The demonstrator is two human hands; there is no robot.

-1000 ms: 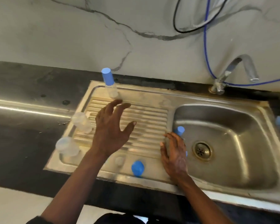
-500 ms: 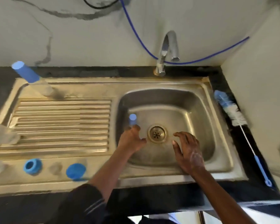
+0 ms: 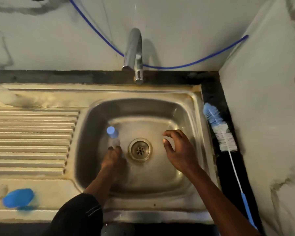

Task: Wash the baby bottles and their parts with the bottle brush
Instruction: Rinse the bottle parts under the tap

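The left hand [image 3: 111, 159] holds a small bottle [image 3: 113, 136] low in the sink [image 3: 186, 176]; it looks light, probably slippery. The right hand [image 3: 176, 150] is open. The brush [image 3: 219, 130] lies on the surface; better taken by its thin handle.

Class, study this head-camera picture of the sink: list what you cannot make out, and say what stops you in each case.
- Bottle in the basin: motion blur; whether the left hand grips it is unclear.
- Blue cap on the drainboard: smeared by blur, shape uncertain.
- Pale object at the far left: blurred and cut by the frame edge.
- Bottle brush: handle end runs out at the bottom edge.
- Tap: water flow cannot be told.
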